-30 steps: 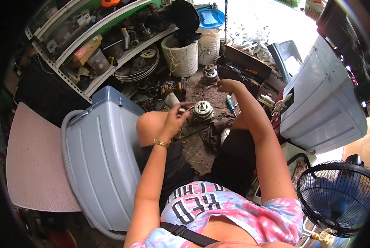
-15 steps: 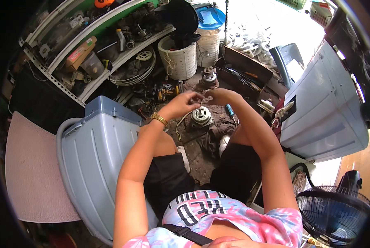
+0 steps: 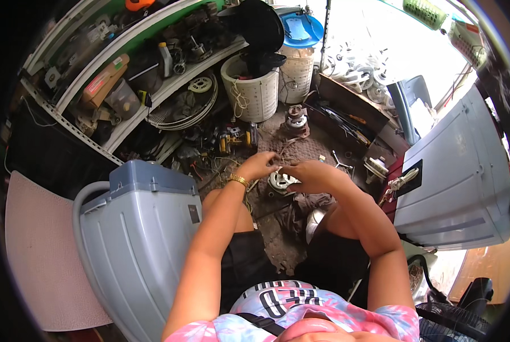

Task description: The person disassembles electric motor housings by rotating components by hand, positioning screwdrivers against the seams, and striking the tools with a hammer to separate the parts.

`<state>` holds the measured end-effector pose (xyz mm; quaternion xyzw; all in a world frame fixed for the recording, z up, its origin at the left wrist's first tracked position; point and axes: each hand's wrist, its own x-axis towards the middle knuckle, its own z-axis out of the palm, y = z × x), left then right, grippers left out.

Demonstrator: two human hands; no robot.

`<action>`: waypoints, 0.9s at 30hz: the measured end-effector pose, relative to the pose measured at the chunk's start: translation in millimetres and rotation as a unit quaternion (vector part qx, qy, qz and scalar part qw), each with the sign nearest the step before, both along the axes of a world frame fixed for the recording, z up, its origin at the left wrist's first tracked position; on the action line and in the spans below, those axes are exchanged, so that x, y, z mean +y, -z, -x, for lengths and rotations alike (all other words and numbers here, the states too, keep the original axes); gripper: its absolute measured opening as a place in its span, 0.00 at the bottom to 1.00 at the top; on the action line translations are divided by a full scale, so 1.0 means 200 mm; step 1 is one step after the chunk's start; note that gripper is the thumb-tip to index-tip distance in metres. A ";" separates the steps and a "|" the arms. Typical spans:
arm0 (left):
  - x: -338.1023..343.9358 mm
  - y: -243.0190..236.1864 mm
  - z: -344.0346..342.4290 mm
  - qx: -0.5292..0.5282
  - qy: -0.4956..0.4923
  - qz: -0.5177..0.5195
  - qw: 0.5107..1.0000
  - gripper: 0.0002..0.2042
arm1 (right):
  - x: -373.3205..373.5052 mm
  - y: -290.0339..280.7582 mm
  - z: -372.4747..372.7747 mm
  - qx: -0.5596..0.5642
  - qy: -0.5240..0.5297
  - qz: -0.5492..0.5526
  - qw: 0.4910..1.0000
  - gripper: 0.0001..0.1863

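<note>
Nearest, two bare forearms rising from the lower edge, over black shorts and a pink, blue and white tie-dye shirt. Left hand, gold bracelet at the wrist, fingers curled together and pinching thin pale wires. Right hand likewise curled, fingertips meeting the left's on the same wires; neither hand spread. Just beneath both hands, on the dirty concrete floor between the knees, one round silver electric motor with a copper-coloured winding; whether the wires run into it, cannot tell.

To the left, one grey-blue plastic washing machine tub lying on its side, a grey hose curving along it. To the right, a second grey-blue washing machine casing, also tipped over. Two such casings in all.

Farther on, one yellow and black power tool on the floor, then another round motor standing well apart from the first. Beyond, two white perforated drums, side by side, one topped with a blue lid. At far left, a white slotted-angle metal shelf crowded with parts.
</note>
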<state>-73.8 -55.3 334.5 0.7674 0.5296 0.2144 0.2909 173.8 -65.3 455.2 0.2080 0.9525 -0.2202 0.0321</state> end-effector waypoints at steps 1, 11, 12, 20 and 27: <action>0.03 0.01 -0.03 0.022 0.010 0.028 0.999 0.18 | 0.03 0.01 -0.02 0.026 0.001 -0.010 1.000 0.29; 0.30 0.25 0.10 0.059 0.043 0.119 0.990 0.25 | 0.16 -0.14 -0.04 0.081 -0.057 0.029 0.995 0.30; 0.32 0.29 0.10 0.067 0.052 0.138 0.987 0.25 | 0.18 -0.14 -0.05 0.090 -0.056 0.020 0.994 0.31; 0.38 0.29 0.22 0.085 0.054 0.174 0.980 0.26 | 0.20 -0.33 -0.03 0.089 -0.046 -0.021 0.995 0.30; 0.36 0.22 0.27 0.084 0.052 0.184 0.978 0.27 | 0.31 -0.32 0.02 0.062 -0.032 0.024 0.997 0.31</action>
